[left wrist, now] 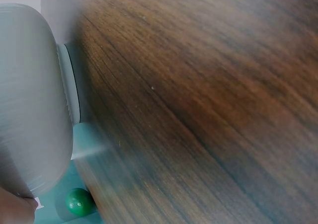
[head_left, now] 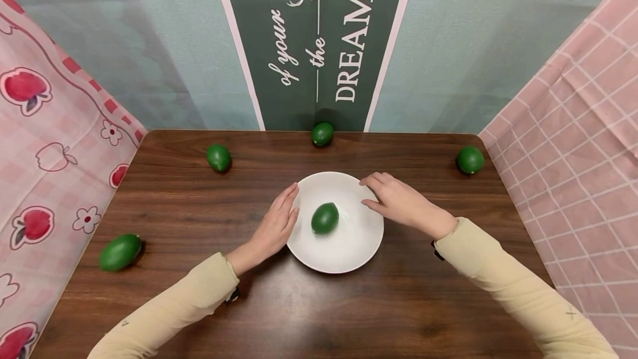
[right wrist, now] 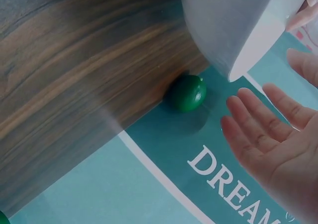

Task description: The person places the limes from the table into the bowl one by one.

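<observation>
A white bowl (head_left: 356, 242) sits on the table with one green lime (head_left: 325, 218) lying in it. At its left rim my left hand (head_left: 273, 225) lies with straight fingers, the fingertips against or very near the rim. My right hand (head_left: 399, 198) hovers at the upper right rim, fingers loosely extended and thumb apart from them. In the right wrist view, a gap shows between the right fingers (right wrist: 258, 117) and the bowl (right wrist: 228, 20). The bowl's outer wall (left wrist: 30, 100) fills the left of the left wrist view, where most of the left hand is hidden.
More limes lie around the table (head_left: 428, 303): a lime at back left (head_left: 218, 158), one at back middle (head_left: 322, 134), one at back right (head_left: 471, 159), and a larger green fruit (head_left: 121, 252) at the left edge. Patterned cloths hang along the back and sides.
</observation>
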### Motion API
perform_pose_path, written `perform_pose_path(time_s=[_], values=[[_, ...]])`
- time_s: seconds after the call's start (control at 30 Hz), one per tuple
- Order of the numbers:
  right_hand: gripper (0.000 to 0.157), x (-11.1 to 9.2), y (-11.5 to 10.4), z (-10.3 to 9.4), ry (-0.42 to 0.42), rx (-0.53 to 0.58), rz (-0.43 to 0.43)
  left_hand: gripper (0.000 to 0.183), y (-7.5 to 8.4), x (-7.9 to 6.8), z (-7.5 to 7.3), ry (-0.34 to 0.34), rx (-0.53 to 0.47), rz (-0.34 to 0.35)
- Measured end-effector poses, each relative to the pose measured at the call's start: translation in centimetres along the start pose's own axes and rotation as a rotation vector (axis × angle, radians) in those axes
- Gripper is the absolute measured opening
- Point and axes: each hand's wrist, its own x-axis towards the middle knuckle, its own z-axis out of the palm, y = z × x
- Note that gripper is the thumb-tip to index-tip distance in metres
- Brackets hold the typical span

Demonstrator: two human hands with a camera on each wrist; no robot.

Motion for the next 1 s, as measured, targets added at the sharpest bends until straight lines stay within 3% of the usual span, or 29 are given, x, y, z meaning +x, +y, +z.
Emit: perform_pose_path(time_s=[1.0], values=[[0.037, -1.6, 2.7, -1.2, -0.032, -0.007, 0.098, 0.044, 0.2, 0.1, -0.1, -0.016, 0.0, -0.022]])
